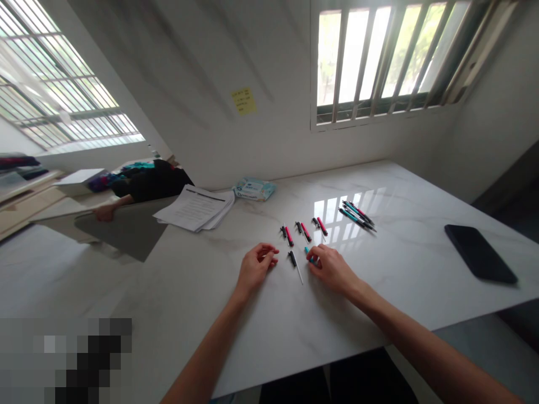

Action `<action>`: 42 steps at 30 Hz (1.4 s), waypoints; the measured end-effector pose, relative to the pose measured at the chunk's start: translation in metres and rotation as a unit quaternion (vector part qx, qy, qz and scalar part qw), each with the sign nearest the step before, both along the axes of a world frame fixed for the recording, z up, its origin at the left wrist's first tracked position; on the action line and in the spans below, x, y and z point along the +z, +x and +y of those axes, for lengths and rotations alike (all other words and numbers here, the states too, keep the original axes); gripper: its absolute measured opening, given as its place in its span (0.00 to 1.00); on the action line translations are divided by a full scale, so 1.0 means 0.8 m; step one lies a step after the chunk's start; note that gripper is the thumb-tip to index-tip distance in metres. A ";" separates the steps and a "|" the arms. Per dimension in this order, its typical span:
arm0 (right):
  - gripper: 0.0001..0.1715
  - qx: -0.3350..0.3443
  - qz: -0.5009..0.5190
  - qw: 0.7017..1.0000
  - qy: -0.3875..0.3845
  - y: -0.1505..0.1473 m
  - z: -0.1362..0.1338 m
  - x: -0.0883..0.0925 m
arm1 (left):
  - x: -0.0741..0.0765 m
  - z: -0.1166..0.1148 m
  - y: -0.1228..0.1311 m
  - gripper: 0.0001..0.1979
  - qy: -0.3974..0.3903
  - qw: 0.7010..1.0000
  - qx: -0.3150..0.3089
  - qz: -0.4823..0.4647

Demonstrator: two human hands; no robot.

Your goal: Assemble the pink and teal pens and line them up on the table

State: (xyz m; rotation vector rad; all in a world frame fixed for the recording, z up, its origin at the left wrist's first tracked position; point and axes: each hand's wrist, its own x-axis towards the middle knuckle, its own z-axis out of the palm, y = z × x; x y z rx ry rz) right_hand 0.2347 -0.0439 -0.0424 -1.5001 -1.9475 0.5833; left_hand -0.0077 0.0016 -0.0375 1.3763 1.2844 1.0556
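Observation:
My right hand (pixel 330 266) rests on the white marbled table with its fingers closed on a teal pen barrel (pixel 307 250), most of which they cover. My left hand (pixel 257 265) lies to the left, its fingers loosely bent and slightly apart, with nothing visible in them. Between the hands is a black clip part with a thin refill (pixel 297 267). Just beyond it sit three taken-apart red pens: a left red barrel (pixel 288 235), a middle red barrel (pixel 305 232) and a right red barrel (pixel 322 226), each beside black clip parts and refills.
Several whole pens (pixel 357 216) lie together at the back right. A dark phone (pixel 480 253) is farther right. Papers (pixel 196 207) and a wipes packet (pixel 254 189) lie at the back left. Another person's hand (pixel 107 211) is on a grey panel (pixel 126 230).

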 end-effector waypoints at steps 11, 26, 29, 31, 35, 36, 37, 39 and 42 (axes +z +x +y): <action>0.09 0.014 0.057 0.998 0.007 -0.023 -0.005 -0.004 | 0.002 -0.008 0.007 0.09 0.137 0.975 -0.002 0.177; 0.08 -0.001 0.037 0.999 0.015 -0.037 -0.014 -0.009 | 0.005 -0.012 0.019 0.06 0.117 0.962 -0.022 0.247; 0.07 -0.001 0.036 0.999 0.014 -0.037 -0.013 -0.009 | 0.006 -0.011 0.020 0.07 0.116 0.962 -0.028 0.244; 0.07 0.000 0.036 0.999 0.013 -0.037 -0.013 -0.008 | 0.006 -0.011 0.020 0.07 0.116 0.963 -0.032 0.240; 0.07 -0.001 0.042 0.999 0.015 -0.037 -0.013 -0.008 | 0.004 -0.009 0.019 0.07 0.119 0.963 -0.039 0.241; 0.07 -0.001 0.042 0.999 0.015 -0.037 -0.013 -0.009 | 0.003 -0.009 0.019 0.07 0.119 0.962 -0.040 0.241; 0.07 -0.001 0.043 0.999 0.016 -0.037 -0.013 -0.009 | 0.003 -0.008 0.018 0.07 0.120 0.962 -0.041 0.241; 0.07 -0.002 0.041 0.999 0.016 -0.037 -0.013 -0.009 | 0.003 -0.008 0.017 0.08 0.119 0.963 -0.039 0.239; 0.07 -0.005 0.039 0.999 0.014 -0.036 -0.012 -0.009 | 0.004 -0.008 0.016 0.08 0.121 0.967 -0.022 0.224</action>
